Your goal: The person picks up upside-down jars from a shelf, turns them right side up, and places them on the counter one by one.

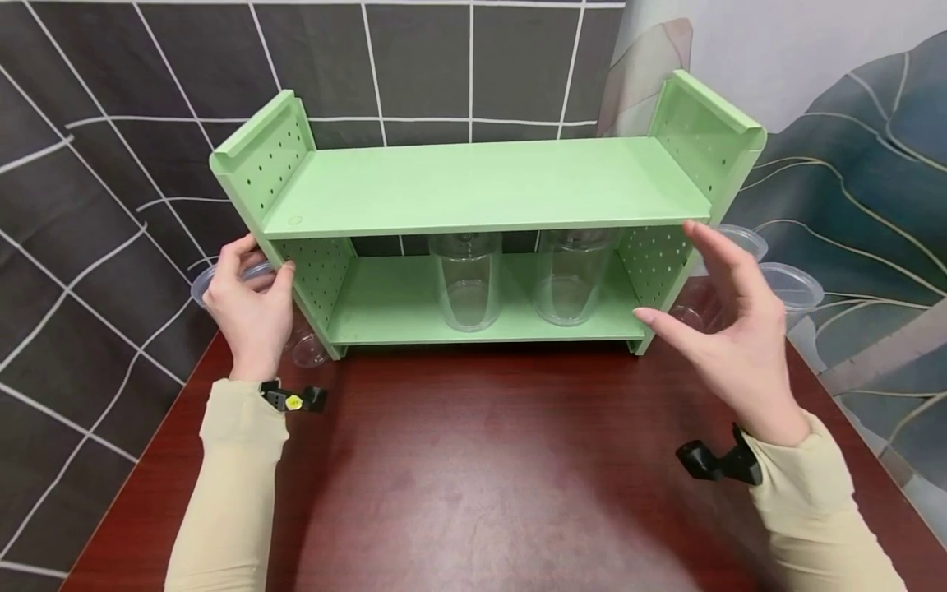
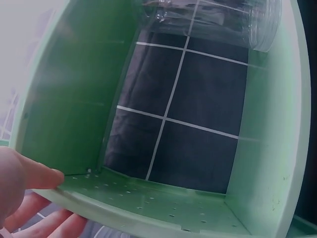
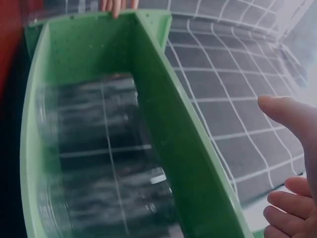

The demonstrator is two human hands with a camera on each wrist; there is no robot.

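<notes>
A light green two-tier shelf (image 1: 481, 189) with perforated side panels stands on the table. At its left side panel my left hand (image 1: 254, 308) grips the front edge, the thumb (image 2: 42, 176) on the inner side and the fingers outside. My right hand (image 1: 740, 353) hovers before the right side panel, thumb and fingers spread wide apart with nothing between them. Two clear plastic jars (image 1: 469, 288) (image 1: 573, 284) stand upright side by side on the lower tier, their tops partly hidden by the upper board.
Clear plastic cups (image 1: 790, 288) stand outside the right panel, partly behind my right hand. Another clear container (image 1: 200, 285) is behind my left hand, and one lies low (image 1: 309, 351) by the shelf's left foot. A dark tiled backdrop (image 1: 429, 66) rises behind the red-brown table (image 1: 473, 477).
</notes>
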